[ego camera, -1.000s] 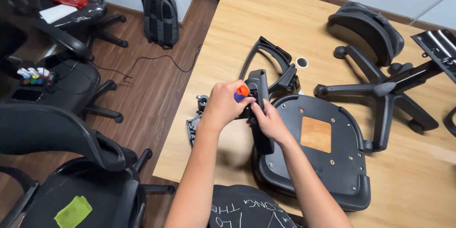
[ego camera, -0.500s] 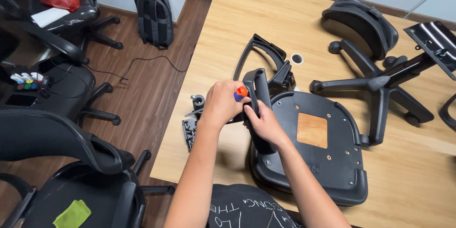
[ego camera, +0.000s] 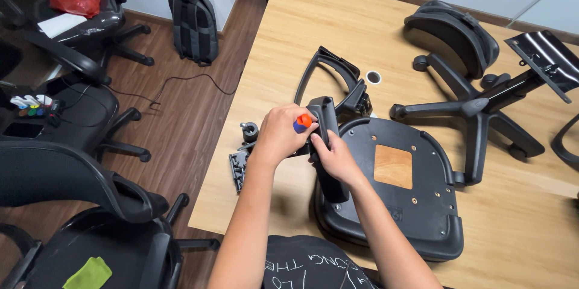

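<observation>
Both hands meet at the black armrest (ego camera: 329, 144) on the upturned seat base (ego camera: 416, 204) on the counter (ego camera: 301, 30): left hand (ego camera: 280, 135) closed around an orange-and-blue screwdriver (ego camera: 301, 123), right hand (ego camera: 332, 156) clamping the armrest, likely stiff plastic, best gripped mid-length

A black armrest (ego camera: 329, 144) is standing against the left edge of an upturned black chair seat (ego camera: 398, 186) that is lying underside-up on the table. An orange-and-blue screwdriver handle (ego camera: 302, 122) is pointing at the armrest's top.
</observation>
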